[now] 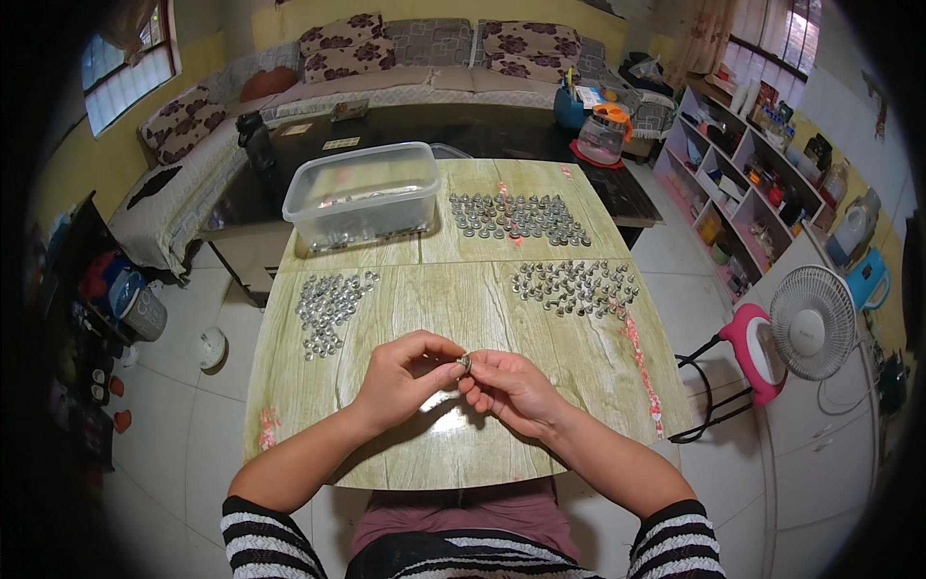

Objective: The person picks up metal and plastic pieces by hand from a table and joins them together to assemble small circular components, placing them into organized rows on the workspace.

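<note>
Over the near middle of the table, my left hand [410, 374] and my right hand [513, 388] meet fingertip to fingertip. Both pinch a small silver metal piece [464, 362], mostly covered by the fingers. On the left lies a loose group of small shiny round caps [333, 307]. To the right of my hands are many small metal pieces with stems [576, 288], some standing up. Behind those, similar grey pieces with round bases [519, 219] stand in rough rows. A clear plastic tub [363, 198] at the back left has more shiny pieces along its bottom.
The wood-patterned table [415, 289] has worn red-and-white tape [639, 372] on its right side. A dark low table [463, 130] stands behind it. At the right are a pink and white fan [805, 328] and a white shelf unit [733, 174]. A sofa [434, 82] lines the back.
</note>
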